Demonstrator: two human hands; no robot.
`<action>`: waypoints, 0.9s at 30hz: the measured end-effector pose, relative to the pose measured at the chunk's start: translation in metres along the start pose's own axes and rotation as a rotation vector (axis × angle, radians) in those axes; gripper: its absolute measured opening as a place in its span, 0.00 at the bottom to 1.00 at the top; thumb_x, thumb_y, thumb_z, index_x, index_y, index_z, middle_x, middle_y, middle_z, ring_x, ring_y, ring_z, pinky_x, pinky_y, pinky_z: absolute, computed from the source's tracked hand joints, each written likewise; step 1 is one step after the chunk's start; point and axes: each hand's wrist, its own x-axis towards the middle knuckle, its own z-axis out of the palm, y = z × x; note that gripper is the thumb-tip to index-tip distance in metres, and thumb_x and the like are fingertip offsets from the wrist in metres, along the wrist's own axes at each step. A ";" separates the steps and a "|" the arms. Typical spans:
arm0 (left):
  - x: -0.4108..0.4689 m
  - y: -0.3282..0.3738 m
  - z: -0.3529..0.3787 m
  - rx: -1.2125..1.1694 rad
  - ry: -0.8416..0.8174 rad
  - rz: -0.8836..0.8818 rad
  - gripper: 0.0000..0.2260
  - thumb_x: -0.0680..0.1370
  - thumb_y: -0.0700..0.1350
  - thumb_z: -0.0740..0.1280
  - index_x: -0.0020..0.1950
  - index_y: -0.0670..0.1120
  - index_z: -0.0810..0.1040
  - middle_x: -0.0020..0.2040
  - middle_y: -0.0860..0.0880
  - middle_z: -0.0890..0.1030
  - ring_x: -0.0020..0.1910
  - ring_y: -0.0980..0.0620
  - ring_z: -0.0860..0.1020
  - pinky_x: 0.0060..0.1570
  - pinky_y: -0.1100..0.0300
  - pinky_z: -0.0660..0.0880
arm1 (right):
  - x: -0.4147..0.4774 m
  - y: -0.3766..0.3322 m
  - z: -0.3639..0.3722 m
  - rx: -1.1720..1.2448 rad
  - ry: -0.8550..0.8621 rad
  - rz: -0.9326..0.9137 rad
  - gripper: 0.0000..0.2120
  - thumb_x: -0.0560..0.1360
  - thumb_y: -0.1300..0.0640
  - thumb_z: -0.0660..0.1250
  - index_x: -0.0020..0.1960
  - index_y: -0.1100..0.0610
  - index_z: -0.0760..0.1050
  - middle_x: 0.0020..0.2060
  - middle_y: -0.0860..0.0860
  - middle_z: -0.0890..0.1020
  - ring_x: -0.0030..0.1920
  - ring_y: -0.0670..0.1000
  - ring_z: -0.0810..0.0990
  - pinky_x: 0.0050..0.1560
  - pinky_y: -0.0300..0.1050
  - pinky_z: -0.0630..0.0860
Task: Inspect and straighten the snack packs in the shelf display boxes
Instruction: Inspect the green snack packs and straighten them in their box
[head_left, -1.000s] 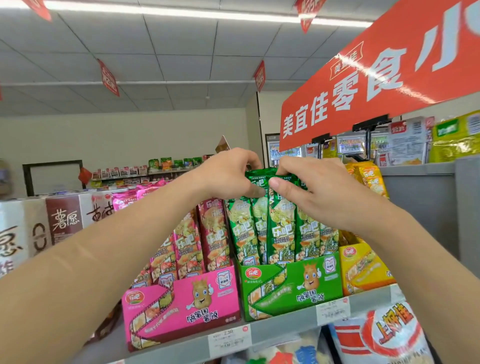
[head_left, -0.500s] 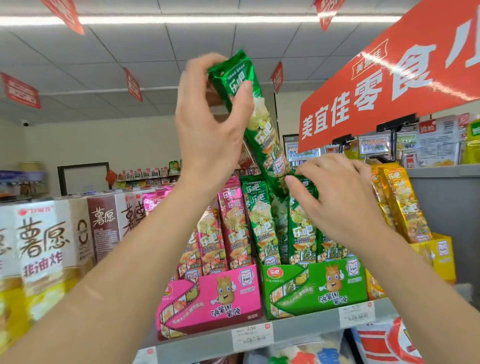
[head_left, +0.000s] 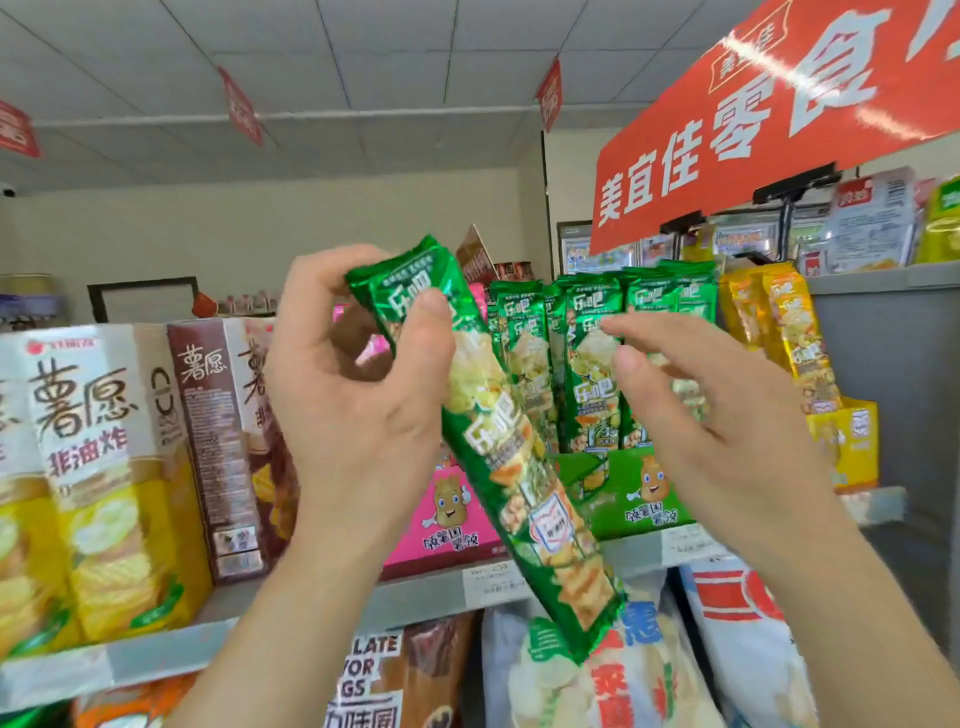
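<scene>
- The left hand (head_left: 353, 415) pinches the top end of one green snack pack (head_left: 498, 441). Its thumb (head_left: 431, 322) lies across the printed front and the other fingers curl behind.
- The right hand (head_left: 717, 441) holds nothing. Its fingers (head_left: 649, 332) are spread and nearly straight, at 3 o'clock of the pack. Whether the tips brush the row behind cannot be told.
- The held pack is clear of its box and tilted. Its top end points to 11 o'clock, and its lower end points to 5 o'clock, crossing below the shelf edge (head_left: 156, 660) in the view.
- A second ago both hands were pinching the tops of the green row in the box. Half a second ago the left hand had this pack raised high. Now the pack is lower and close to the camera, and the right hand has come off the row.
- This looks like the inspecting step, with one pack drawn out for a check. Straightening is likely still ahead, since the pack has yet to go back upright in its slot.
- At 3 o'clock behind the pack, the green display box (head_left: 639, 483) keeps its other green packs (head_left: 597, 353) standing upright.
- The pink display box (head_left: 447, 525) sits at 9 o'clock of the green one, partly hidden by the left hand. The yellow packs (head_left: 789, 332) stand at 3 o'clock of it.
- Tall chip cartons (head_left: 88, 467) stand far out at 9 o'clock, and a red sign (head_left: 779, 119) hangs at 1 o'clock.
</scene>
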 end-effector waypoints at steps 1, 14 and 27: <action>-0.011 0.001 -0.001 0.003 -0.007 -0.033 0.07 0.75 0.41 0.67 0.49 0.52 0.72 0.38 0.58 0.76 0.33 0.64 0.72 0.34 0.71 0.69 | -0.018 -0.006 -0.001 0.175 -0.071 0.075 0.17 0.78 0.41 0.60 0.59 0.45 0.80 0.54 0.40 0.83 0.57 0.39 0.79 0.58 0.37 0.73; -0.068 0.002 0.008 -0.276 0.070 -0.614 0.11 0.71 0.52 0.71 0.32 0.53 0.72 0.32 0.53 0.68 0.34 0.54 0.65 0.37 0.53 0.61 | -0.142 -0.031 0.028 0.296 -0.271 0.408 0.24 0.69 0.30 0.61 0.65 0.27 0.63 0.32 0.42 0.81 0.30 0.43 0.79 0.32 0.33 0.72; -0.099 0.018 -0.006 -0.871 0.019 -1.118 0.21 0.70 0.49 0.67 0.59 0.42 0.70 0.47 0.42 0.83 0.41 0.45 0.82 0.39 0.57 0.76 | -0.178 -0.032 0.004 0.339 -0.261 0.488 0.27 0.70 0.30 0.66 0.66 0.36 0.71 0.42 0.45 0.85 0.35 0.42 0.80 0.36 0.32 0.74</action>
